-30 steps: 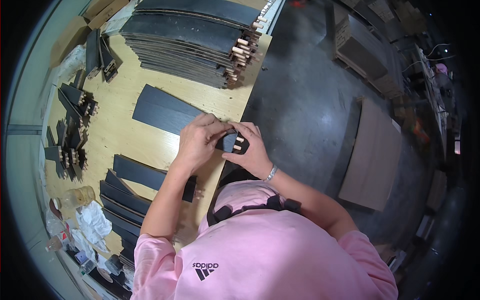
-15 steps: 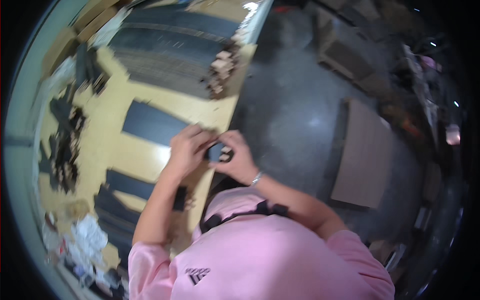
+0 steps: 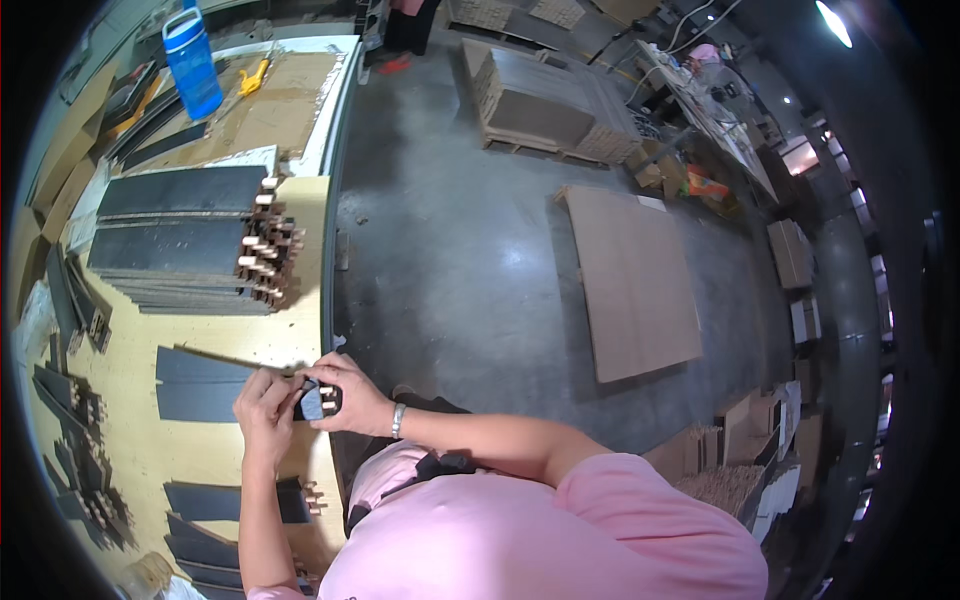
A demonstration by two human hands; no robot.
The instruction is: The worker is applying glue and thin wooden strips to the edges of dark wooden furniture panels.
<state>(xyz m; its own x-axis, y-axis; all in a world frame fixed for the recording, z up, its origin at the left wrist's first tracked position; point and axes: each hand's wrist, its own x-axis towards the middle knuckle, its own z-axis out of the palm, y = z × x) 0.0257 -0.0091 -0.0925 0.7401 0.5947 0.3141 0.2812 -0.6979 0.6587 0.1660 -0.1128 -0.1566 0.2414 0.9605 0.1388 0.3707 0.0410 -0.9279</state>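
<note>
My left hand (image 3: 264,408) and my right hand (image 3: 350,396) meet at the right edge of the pale yellow table. Between them is a dark board end (image 3: 312,404) with pale wooden pegs (image 3: 328,394) sticking out. The fingers of my left hand are bent and pressed together at its left side. Thumb and fingers of my right hand curl round the pegged end. Left of the hands, dark flat boards (image 3: 200,385) lie on the table; whether the held end belongs to one of them is hidden by my left hand.
Farther along the table lies a stack of dark boards (image 3: 170,245) with pegged ends. Smaller pegged pieces (image 3: 85,455) are heaped at the left. A blue bottle (image 3: 192,68) and a yellow tool (image 3: 254,78) stand beyond. On the floor are a brown panel (image 3: 635,285) and a loaded pallet (image 3: 540,105).
The view has swung toward the right and the far side, bringing the bottle and pallet into sight. My hands stay together around the pegged board end.
</note>
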